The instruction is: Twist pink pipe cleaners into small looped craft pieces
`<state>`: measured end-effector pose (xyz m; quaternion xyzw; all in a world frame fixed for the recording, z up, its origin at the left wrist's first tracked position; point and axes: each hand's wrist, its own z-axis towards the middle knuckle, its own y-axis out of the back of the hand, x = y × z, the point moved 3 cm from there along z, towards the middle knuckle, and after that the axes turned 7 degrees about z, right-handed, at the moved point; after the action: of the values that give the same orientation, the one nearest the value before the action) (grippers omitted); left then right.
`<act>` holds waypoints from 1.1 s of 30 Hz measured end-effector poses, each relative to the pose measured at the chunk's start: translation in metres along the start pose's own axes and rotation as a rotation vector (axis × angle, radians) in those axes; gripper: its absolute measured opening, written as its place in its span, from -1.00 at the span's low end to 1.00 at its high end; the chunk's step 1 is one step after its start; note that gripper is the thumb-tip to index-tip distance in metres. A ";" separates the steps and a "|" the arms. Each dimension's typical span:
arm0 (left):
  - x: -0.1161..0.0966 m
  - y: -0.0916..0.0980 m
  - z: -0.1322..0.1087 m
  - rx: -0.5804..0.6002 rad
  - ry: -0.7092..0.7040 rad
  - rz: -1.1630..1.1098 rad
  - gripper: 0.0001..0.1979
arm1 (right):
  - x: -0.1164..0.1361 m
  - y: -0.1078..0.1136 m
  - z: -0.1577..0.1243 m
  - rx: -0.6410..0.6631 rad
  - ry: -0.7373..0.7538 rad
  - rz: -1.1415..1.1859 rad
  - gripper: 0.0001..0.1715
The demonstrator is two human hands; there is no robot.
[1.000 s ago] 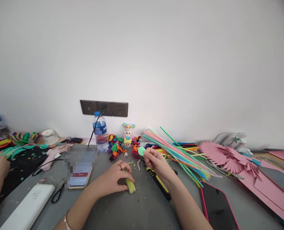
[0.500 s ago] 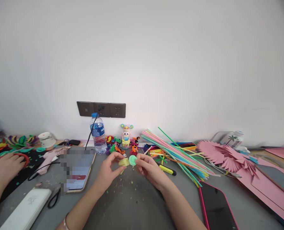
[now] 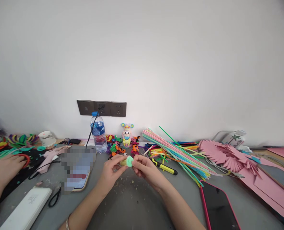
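head view: green disc against yellow piece, join unconfirmed

right hand pinches the green disc; left hand grips the yellow piece, both over the desk. placement judged done; attachment cannot be confirmed, so any fixing is left to verify. farther out, a yellow-and-black cutter lies rightward; behind, an assembled figure stands near the bottle.

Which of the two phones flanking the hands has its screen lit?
The left phone, in front of the water bottle: its screen glows, while the pink-edged phone at right is dark.
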<state>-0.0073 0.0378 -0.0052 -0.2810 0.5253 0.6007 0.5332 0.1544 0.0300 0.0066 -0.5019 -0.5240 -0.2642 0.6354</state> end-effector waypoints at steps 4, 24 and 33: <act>-0.003 -0.001 -0.002 0.041 -0.082 0.150 -0.72 | -0.003 -0.001 0.001 0.015 -0.026 0.054 -0.54; -0.009 -0.009 -0.009 0.049 0.017 -0.054 -0.76 | -0.014 -0.013 0.003 0.081 0.012 -0.067 -0.54; -0.007 -0.017 -0.007 0.193 0.086 -0.276 -0.68 | 0.001 -0.008 0.002 -0.020 0.162 -0.123 -0.53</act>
<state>0.0089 0.0269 -0.0062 -0.3236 0.5591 0.4560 0.6122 0.1469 0.0288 0.0103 -0.4521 -0.4980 -0.3477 0.6532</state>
